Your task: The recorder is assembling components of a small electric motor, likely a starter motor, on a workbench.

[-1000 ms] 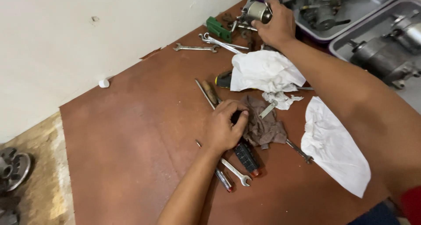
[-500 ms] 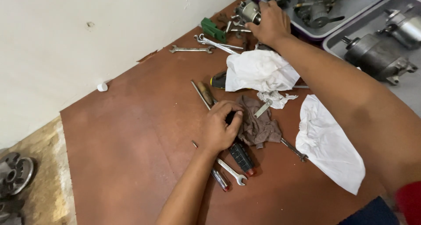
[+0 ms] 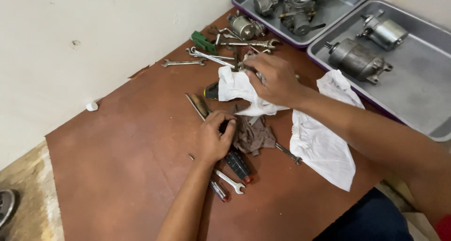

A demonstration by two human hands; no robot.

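Landmark: the brown board [image 3: 117,175] lying on the floor beside the pale wall; every place below is given from it.
Left hand: the left hand [image 3: 213,137] rests near the middle of the board, fingers curled down onto a black-handled screwdriver [image 3: 237,163] whose red-tipped end sticks out toward the near edge; the fingers close over the handle, but whether they truly clench it cannot be told.
Right hand: the right hand [image 3: 275,79] lies over the far half of the board, clenched on a small metal part [image 3: 245,62] and pressing into the top of a crumpled white cloth [image 3: 239,90].
Brown rag: a dirty brown rag [image 3: 253,135] sits mid-board, just beside the left hand and touching the white cloth's lower edge.
Second cloth: a second white cloth [image 3: 319,147] is spread on the board's right side, under the right forearm.
Near tools: a small spanner [image 3: 230,181] and a red-tipped tool [image 3: 219,190] lie by the left wrist, toward the near edge.
Far tools: an open-ended wrench [image 3: 183,62] lies near the board's far edge, a green-handled tool [image 3: 203,41] and more spanners [image 3: 244,44] at its far corner.
Trays: two grey metal trays [image 3: 423,81] sit off the board's far right, holding engine parts, among them a starter motor [image 3: 354,60].
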